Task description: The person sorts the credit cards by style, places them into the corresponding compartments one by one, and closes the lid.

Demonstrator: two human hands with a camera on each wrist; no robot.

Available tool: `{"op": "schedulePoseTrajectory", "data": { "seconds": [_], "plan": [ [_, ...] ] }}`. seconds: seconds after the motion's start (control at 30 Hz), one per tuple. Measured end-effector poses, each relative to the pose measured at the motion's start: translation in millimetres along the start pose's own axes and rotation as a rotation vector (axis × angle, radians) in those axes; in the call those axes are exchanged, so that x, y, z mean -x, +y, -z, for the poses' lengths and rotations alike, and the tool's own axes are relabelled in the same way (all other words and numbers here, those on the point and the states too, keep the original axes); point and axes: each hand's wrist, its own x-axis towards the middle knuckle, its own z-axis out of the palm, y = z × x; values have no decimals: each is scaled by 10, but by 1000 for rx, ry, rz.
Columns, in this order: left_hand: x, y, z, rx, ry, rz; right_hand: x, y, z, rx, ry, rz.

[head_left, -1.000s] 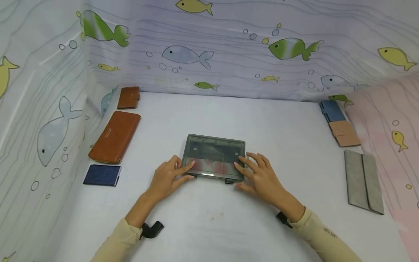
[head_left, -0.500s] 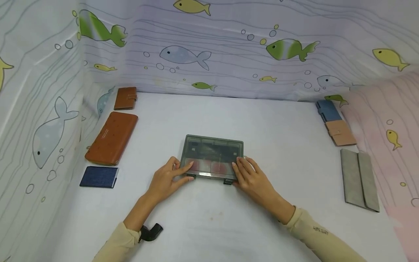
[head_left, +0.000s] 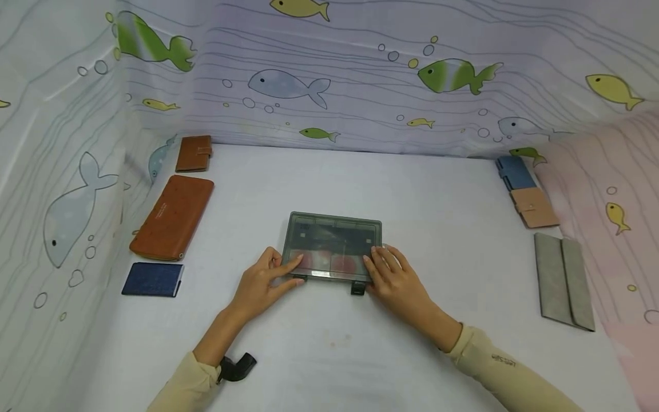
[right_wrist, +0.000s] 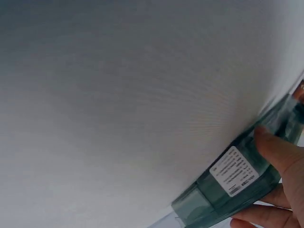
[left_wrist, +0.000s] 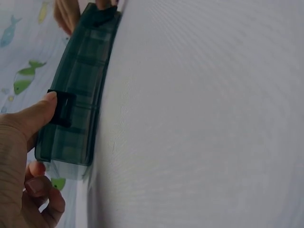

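A flat green see-through plastic storage box (head_left: 334, 234) with inner compartments lies in the middle of the table, its lid down. My left hand (head_left: 262, 286) holds its front left corner, the index finger on the lid. In the left wrist view the thumb (left_wrist: 40, 111) presses the dark front latch (left_wrist: 64, 109). Across from it my right hand (head_left: 399, 283) grips the front right corner, several fingers over the lid. The right latch (head_left: 357, 288) sticks out from the front edge. In the right wrist view the thumb (right_wrist: 275, 147) rests on the box's side, beside a white printed label (right_wrist: 234, 171).
At the left lie a small brown wallet (head_left: 194, 153), a larger brown zip wallet (head_left: 172, 217) and a dark blue notebook (head_left: 153, 279). A blue wallet (head_left: 516, 173), a tan wallet (head_left: 534, 207) and a grey folding case (head_left: 563, 280) lie along the right. Fish-print cloth (head_left: 360, 74) walls surround the table.
My right hand has come in from the right and its thumb side now lies against the box's front right corner. The right latch has swung outward. My left hand keeps its place.
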Motion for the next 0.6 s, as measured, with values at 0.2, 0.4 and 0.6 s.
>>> {"op": "schedulePoseTrajectory", "data": {
  "seconds": [0.2, 0.4, 0.6],
  "plan": [
    [46, 29, -10, 14, -7, 8, 11, -7, 12, -34, 25, -9],
    [56, 47, -6, 33, 3, 1, 17, -21, 72, -248, 53, -156],
    [62, 42, -14, 45, 9, 0, -10, -84, 141, -339, -11, -302]
  ]
}}
